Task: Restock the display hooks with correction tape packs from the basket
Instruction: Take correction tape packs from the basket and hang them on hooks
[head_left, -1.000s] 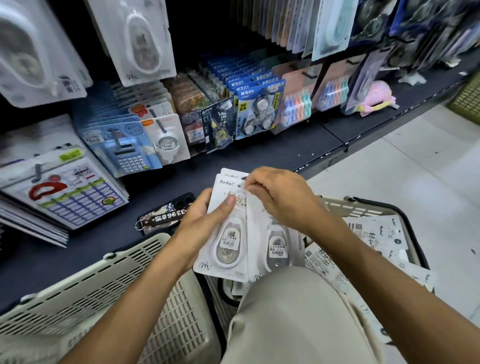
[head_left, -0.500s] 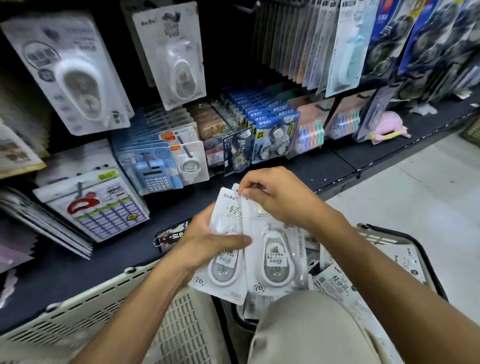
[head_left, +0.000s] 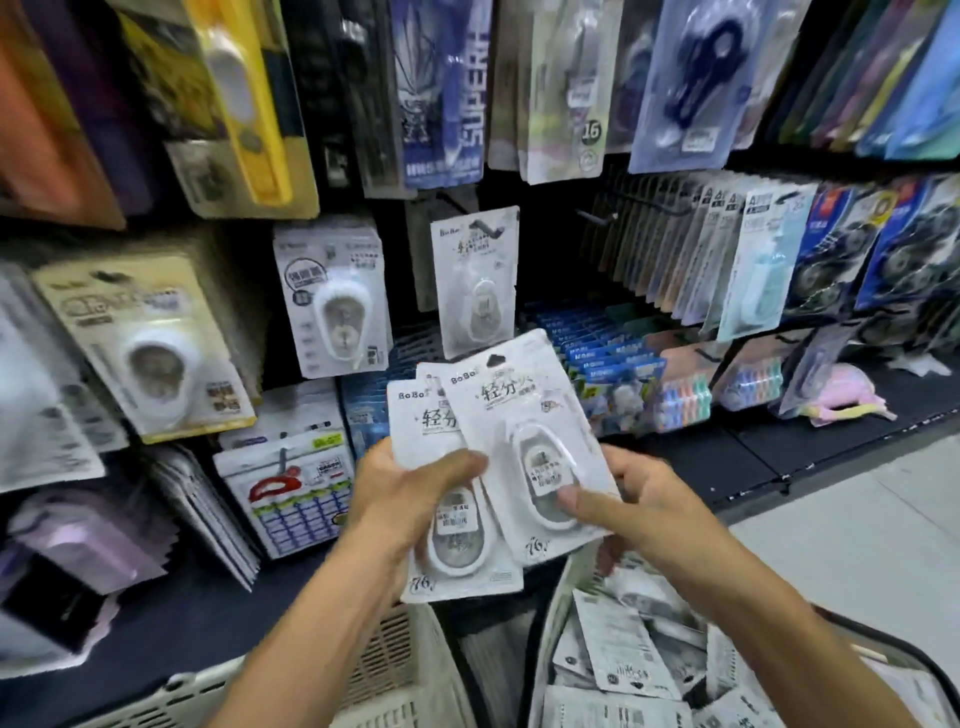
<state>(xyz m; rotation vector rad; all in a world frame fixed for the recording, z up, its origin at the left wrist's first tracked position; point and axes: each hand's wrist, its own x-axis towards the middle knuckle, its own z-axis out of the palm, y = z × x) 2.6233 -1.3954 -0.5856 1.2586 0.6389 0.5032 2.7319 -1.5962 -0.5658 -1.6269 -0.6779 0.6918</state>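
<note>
Packs (head_left: 488, 447) fanned below display hook (head_left: 485, 227)

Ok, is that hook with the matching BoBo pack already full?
No: only one matching pack hangs on the hook, while the left hand and right hand each hold packs below it.

You hold glossy card packs (head_left: 524, 415) with clear plastic blisters. Your basket (head_left: 395, 670) is matt cream plastic lattice.
</note>
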